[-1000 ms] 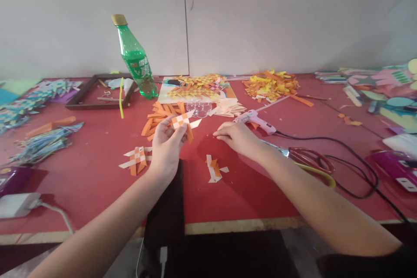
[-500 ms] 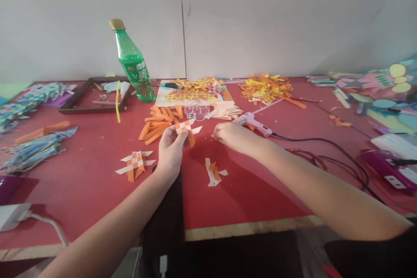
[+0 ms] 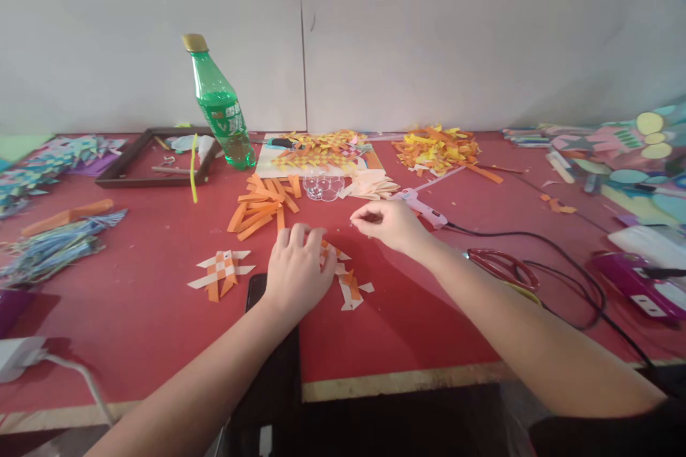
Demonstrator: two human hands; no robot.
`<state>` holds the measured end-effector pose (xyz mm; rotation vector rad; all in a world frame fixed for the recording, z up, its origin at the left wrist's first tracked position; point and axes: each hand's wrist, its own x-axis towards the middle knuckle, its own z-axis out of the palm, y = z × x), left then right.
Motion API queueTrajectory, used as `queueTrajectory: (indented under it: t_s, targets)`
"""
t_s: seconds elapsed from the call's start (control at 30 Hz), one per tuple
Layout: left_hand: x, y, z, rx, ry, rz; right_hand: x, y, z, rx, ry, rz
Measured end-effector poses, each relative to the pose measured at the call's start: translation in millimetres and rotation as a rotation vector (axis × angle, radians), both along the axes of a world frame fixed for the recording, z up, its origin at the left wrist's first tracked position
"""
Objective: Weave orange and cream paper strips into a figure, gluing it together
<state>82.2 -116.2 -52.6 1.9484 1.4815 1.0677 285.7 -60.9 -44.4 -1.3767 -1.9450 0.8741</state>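
My left hand (image 3: 300, 265) lies palm down on the red table (image 3: 418, 314), fingers flat over a woven orange-and-white paper piece (image 3: 335, 254) whose tips stick out to the right. My right hand (image 3: 389, 223) hovers just beyond it, thumb and fingers pinched together on something too small to make out. A second small woven piece (image 3: 351, 288) lies right beside my left hand. A finished woven piece (image 3: 221, 270) rests to the left. Loose orange paper strips (image 3: 261, 203) are piled just beyond my left hand.
A pink glue gun (image 3: 422, 205) with a black cord, and red-handled scissors (image 3: 501, 268), lie to the right. At the back are a green bottle (image 3: 219, 111), a wooden frame (image 3: 155, 157), a clear plastic tray (image 3: 323, 186) and heaps of paper scraps (image 3: 436, 144). A black phone (image 3: 271, 343) lies under my left forearm.
My left hand has come down from holding the woven piece up and now lays it flat on the table. My right hand has stayed pinched, shifting slightly.
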Motion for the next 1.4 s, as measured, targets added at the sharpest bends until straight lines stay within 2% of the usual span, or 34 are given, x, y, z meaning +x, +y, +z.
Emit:
queueTrajectory:
  t_s: [0.1,0.2,0.33,0.6,1.03,1.2,1.4]
  targets:
    - [1.0,3.6,-0.2,0.065,-0.017,-0.058,-3.5,-12.0,-1.7,-0.131,0.212,-0.030]
    - [3.6,6.5,-3.5,0.062,-0.090,-0.141,-11.4,-21.7,-4.8,-0.243,0.410,-0.035]
    - [6.5,5.9,-6.5,0.076,-0.187,-0.175,-23.4,-31.8,-8.5,-0.375,0.623,-0.047]
    - [2.2,4.0,-1.0,0.255,-0.189,-0.160,-32.9,-46.1,-4.1,-0.516,0.833,-0.071]
    - [0.4,-0.6,-2.2,0.418,0.016,-0.228,-25.3,-44.4,-9.3,-0.618,0.765,-0.015]
    - [0.0,-2.0,-1.3,0.477,0.082,-0.236,-25.5,-47.2,-7.6,-0.508,0.629,0.026]
    - [1.7,-3.3,-1.1,0.412,0.019,-0.220,-26.9,-53.2,-0.5,-0.294,0.374,0.012]
